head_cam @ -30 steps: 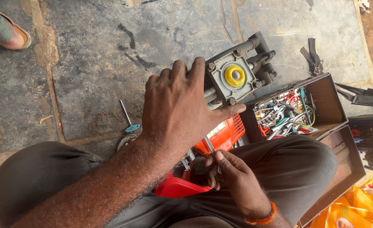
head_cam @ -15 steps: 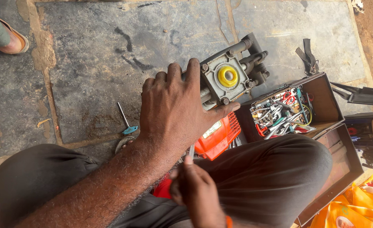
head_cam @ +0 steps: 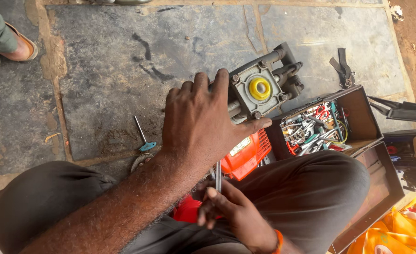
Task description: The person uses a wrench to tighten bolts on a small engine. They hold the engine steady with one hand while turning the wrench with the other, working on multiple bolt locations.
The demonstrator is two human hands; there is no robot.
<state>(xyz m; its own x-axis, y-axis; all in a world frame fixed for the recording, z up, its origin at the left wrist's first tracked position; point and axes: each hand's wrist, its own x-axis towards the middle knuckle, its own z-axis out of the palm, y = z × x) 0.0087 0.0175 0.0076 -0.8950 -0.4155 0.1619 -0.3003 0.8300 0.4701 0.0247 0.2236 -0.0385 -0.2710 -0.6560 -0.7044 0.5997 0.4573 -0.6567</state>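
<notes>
My left hand [head_cam: 199, 123] lies over the top of a small orange engine [head_cam: 244, 157], gripping the grey metal pump head [head_cam: 259, 91] with its yellow centre cap. Just below it, over my lap, my right hand [head_cam: 234, 212] pinches a thin metal tool shaft [head_cam: 218, 178] that points up toward the underside of the engine. A red part [head_cam: 188, 210] of the machine shows between my legs. The tip of the tool is hidden behind my left wrist.
An open brown toolbox [head_cam: 358, 110] full of mixed hand tools stands at my right knee. A blue-handled T-key [head_cam: 142, 136] lies on the stone floor to the left. Another person's sandalled foot [head_cam: 15, 47] is at top left. Yellow bags [head_cam: 401, 230] lie bottom right.
My right hand has shifted left and up under the engine, lifting the thin tool toward my left hand. My left hand has stayed clamped on the pump head.
</notes>
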